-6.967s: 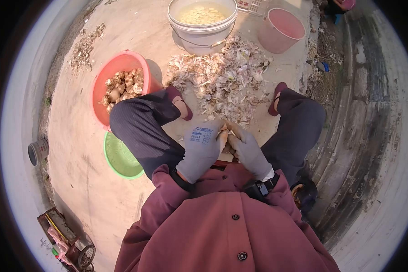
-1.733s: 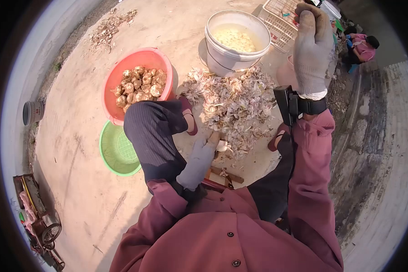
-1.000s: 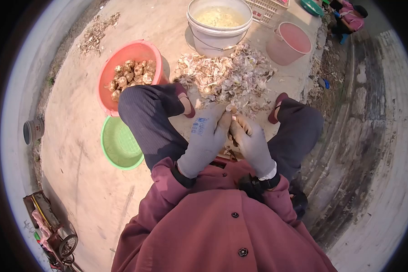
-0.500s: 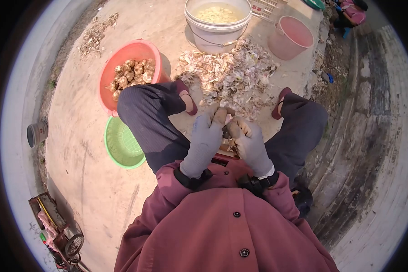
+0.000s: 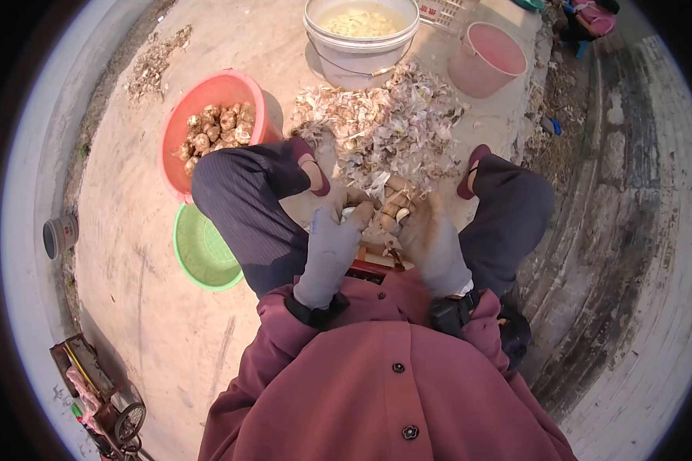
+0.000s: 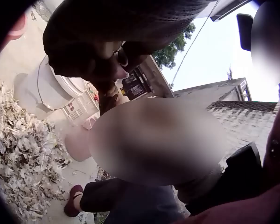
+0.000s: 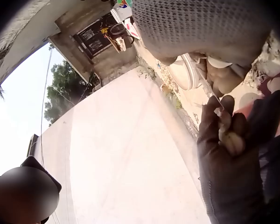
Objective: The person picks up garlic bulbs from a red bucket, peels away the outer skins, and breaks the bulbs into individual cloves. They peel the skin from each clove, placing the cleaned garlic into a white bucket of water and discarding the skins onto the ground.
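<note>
Both hands wear grey gloves and work close together above the lap. My left hand (image 5: 329,250) curls its fingers round garlic cloves; in the right wrist view peeled-looking cloves (image 7: 233,143) lie within its fingers. Just across from it, my right hand (image 5: 436,242) is turned so its curled fingers show, with a pale garlic clove (image 5: 402,215) against them. A thin pale strip (image 7: 209,87) reaches from the right hand toward the left in the right wrist view; its kind is unclear. Below the hands are a wooden piece (image 5: 375,257) and something dark and narrow (image 5: 396,260).
A heap of garlic skins (image 5: 392,127) lies between the feet. Beyond stand a white bucket (image 5: 354,61) of cloves in water and a pink bucket (image 5: 480,73). At left are a red basin (image 5: 175,123) of garlic bulbs and a green basket (image 5: 188,261). Another person (image 5: 592,19) sits far right.
The right hand, raised at upper right 1.7 s ago, came back beside the left. Since half a second ago the hands have parted slightly and the right has turned, bringing its fingers and clove into sight.
</note>
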Motion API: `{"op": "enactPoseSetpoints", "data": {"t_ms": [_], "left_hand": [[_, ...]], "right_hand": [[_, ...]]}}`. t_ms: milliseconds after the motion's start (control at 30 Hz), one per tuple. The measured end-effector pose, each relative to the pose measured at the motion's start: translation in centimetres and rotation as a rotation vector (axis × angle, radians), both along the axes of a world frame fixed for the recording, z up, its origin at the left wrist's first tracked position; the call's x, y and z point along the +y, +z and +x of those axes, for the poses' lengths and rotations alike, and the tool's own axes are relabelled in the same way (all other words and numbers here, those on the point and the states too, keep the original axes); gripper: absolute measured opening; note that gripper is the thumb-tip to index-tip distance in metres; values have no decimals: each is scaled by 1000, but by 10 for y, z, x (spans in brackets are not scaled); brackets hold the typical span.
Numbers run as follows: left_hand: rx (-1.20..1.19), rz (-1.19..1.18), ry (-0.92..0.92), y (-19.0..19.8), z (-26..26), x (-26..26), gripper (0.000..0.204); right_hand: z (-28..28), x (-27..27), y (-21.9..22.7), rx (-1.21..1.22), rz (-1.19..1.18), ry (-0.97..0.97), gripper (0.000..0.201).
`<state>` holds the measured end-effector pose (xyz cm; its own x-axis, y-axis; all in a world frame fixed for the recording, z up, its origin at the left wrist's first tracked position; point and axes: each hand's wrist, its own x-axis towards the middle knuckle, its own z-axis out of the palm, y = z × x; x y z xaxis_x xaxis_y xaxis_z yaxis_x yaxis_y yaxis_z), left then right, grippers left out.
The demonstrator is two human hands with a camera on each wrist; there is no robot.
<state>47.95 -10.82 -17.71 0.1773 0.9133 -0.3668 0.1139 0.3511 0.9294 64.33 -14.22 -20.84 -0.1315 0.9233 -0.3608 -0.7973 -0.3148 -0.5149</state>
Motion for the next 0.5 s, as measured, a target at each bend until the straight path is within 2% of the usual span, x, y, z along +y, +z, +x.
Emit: {"op": "enactPoseSetpoints", "data": {"t_ms": [67,133,233,267,333,433,467,500], "left_hand": [[-7,48,9,3,0,-2,19],[197,348,-74,4,-1,-4,22],[240,458,-3,2,-1,-7,23],[242,461,-7,2,-5,-4,23],[119,358,177,2,-14,2,24],[155,333,197,4,-22,4,29],[64,285,273,6,-21,4,34],[66,285,271,4,-22,4,34]], "right_hand": [[1,0,-2,52,-62,-9,66],[-1,1,1,104,-120,-17,67],[-6,2,4,184,-182,-116,68],[-4,1,3,259,-175,-107,67],[-4,-2,1,333,-174,-103,67],[-6,-2,-4,272,-91,-43,62],[-7,-1,-7,228,-84,-39,53],[-7,-1,-7,184,-76,-37,45]]}}
